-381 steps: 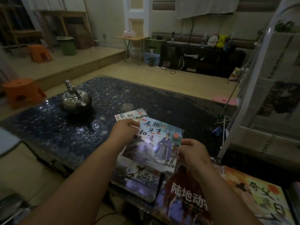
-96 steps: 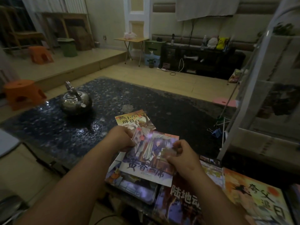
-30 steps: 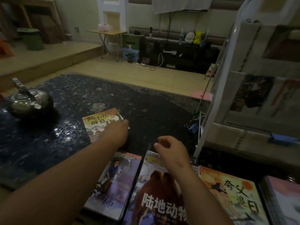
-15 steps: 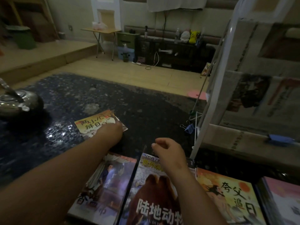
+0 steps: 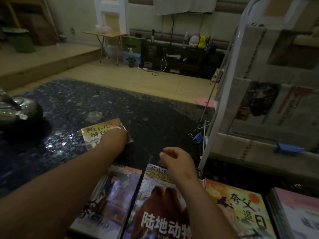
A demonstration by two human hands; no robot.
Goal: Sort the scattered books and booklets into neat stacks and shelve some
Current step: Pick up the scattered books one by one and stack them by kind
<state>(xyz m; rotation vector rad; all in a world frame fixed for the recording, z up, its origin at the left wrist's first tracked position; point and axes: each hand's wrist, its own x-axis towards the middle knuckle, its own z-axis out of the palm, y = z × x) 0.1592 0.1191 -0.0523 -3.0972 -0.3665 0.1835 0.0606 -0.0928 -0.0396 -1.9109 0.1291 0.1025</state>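
A small yellow booklet [image 5: 99,132] lies on the dark pebbled table [image 5: 155,121]. My left hand [image 5: 114,140] rests on its lower right part, and the back of the hand hides the fingers. My right hand [image 5: 176,159] hovers with loosely curled fingers, holding nothing, above the top edge of a brown animal book [image 5: 160,209]. Along the near edge lie a purple booklet stack [image 5: 114,195] on the left, an orange book [image 5: 241,207] to the right and a pink book [image 5: 300,216] at the far right.
A metal kettle [image 5: 15,109] stands at the table's left. A white rack [image 5: 229,83] lined with newspaper stands at the right, with blue binder clips [image 5: 197,138] at its foot. Wooden floor, a folding table and a dark cabinet lie beyond.
Both hands let go of the purple booklet, which now lies on the left stack. My left hand reached forward onto the yellow booklet. The view swung right.
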